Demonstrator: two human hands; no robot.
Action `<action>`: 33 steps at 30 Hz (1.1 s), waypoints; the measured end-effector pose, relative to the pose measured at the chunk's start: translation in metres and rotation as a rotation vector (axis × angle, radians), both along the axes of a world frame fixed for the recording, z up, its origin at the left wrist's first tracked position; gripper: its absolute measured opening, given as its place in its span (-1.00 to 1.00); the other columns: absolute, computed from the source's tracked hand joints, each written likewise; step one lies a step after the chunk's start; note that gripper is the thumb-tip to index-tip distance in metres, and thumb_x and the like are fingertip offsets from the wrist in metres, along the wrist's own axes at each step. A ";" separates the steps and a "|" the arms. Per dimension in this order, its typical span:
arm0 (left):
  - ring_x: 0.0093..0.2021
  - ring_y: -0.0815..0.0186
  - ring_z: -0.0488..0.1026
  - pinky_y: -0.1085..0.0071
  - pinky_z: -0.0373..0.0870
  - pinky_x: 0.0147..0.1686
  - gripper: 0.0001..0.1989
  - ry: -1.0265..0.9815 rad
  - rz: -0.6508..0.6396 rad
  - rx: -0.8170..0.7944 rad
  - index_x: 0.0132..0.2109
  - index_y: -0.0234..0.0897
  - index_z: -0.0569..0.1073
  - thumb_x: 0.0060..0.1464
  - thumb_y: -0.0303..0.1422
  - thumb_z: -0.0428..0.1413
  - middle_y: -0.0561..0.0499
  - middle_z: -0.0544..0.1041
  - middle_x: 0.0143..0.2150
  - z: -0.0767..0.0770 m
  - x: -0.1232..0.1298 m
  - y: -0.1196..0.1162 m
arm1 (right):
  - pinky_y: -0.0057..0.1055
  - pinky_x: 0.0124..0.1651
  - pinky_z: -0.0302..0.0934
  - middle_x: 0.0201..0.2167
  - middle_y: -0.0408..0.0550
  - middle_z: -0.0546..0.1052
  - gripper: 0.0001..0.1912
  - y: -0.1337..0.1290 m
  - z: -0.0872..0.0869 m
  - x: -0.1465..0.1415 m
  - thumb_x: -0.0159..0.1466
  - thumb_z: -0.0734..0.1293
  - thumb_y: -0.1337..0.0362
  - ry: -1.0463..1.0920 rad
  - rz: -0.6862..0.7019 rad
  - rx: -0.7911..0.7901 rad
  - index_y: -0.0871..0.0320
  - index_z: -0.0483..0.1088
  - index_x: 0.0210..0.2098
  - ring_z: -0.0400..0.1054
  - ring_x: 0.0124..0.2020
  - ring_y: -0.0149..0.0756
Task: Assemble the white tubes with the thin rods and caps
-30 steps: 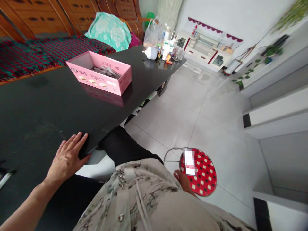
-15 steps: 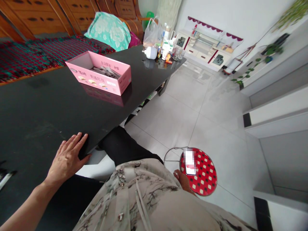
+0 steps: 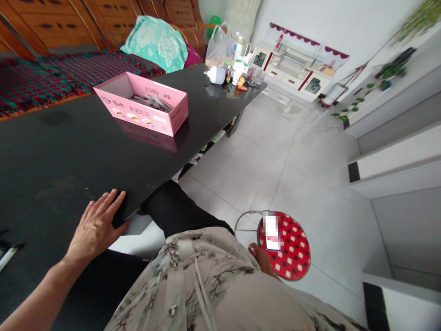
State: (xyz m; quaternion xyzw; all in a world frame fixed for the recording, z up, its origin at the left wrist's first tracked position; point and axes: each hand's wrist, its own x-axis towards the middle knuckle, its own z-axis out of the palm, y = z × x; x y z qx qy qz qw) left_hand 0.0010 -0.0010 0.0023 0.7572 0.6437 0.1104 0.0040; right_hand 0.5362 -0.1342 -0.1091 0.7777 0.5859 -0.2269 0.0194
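**Our left hand flat on the table, our right beside the phone**

Our left hand (image 3: 96,227) lies open on the black tabletop (image 3: 51,161), fingers spread wide, fingertips near the table's edge, holding nothing. Well ahead of it stands a pink cardboard box (image 3: 141,110), open on top, with packets inside. Our right hand (image 3: 262,259) hangs low past our patterned shirt (image 3: 206,285), partly hidden by it, just beside a phone (image 3: 272,232) on a round red seat (image 3: 292,257) with white squares. The phone is blurred, and we cannot tell whether the hand grips it. Far ahead of the left hand, at the table's far end, stand a white bulb (image 3: 216,75), bottles (image 3: 237,50) and a plastic bag (image 3: 218,48).
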 end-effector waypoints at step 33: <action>0.40 0.01 -0.08 0.02 -0.13 0.33 -0.22 -0.155 0.017 -0.026 0.40 -0.04 -0.01 0.07 -0.02 -0.03 0.08 0.00 0.43 0.006 0.005 0.000 | -0.47 -0.48 0.09 -0.57 -0.13 0.50 -0.78 0.000 0.010 -0.004 0.31 0.13 0.20 0.055 0.021 0.119 0.02 0.38 -0.34 0.47 -0.49 -0.22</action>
